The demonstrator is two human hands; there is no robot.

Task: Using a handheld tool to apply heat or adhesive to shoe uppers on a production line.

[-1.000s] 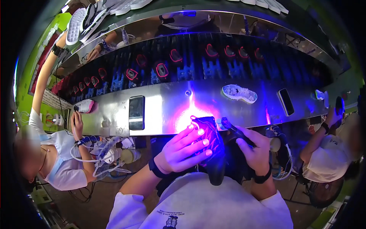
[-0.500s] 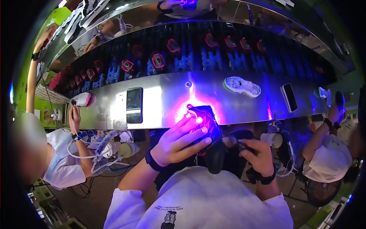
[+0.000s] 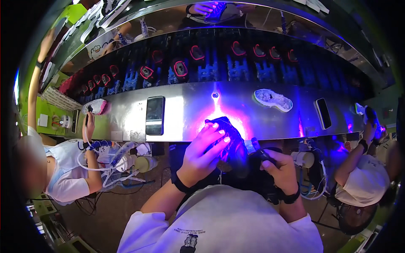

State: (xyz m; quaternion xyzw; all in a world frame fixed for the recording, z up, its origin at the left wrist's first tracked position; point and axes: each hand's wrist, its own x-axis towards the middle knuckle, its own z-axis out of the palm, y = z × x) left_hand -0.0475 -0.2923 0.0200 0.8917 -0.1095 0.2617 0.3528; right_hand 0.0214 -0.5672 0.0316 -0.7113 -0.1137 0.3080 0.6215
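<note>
My left hand (image 3: 201,155) is closed on a dark shoe upper (image 3: 237,155), its fingers spread over the side. The upper is tilted at the metal ledge's near edge, lit by strong violet light. In my right hand (image 3: 282,170) is a brush (image 3: 255,146) with a dark handle and flat, pale bristles. The bristle end is at the upper's right side; whether it touches is hard to tell. Past the upper, a pale shoe sole (image 3: 273,100) lies on the ledge (image 3: 190,101).
A dark phone (image 3: 155,116) lies left on the ledge, another phone (image 3: 323,114) right. Beyond runs a dark conveyor (image 3: 219,63) carrying several shoe uppers with red-lit edges. Co-workers sit either side; a pale pot (image 3: 146,163) and tubing stand low at left.
The upper has turned in my left hand, and its lower end has swung right. My right hand has brought the brush up against or close to the upper's side.
</note>
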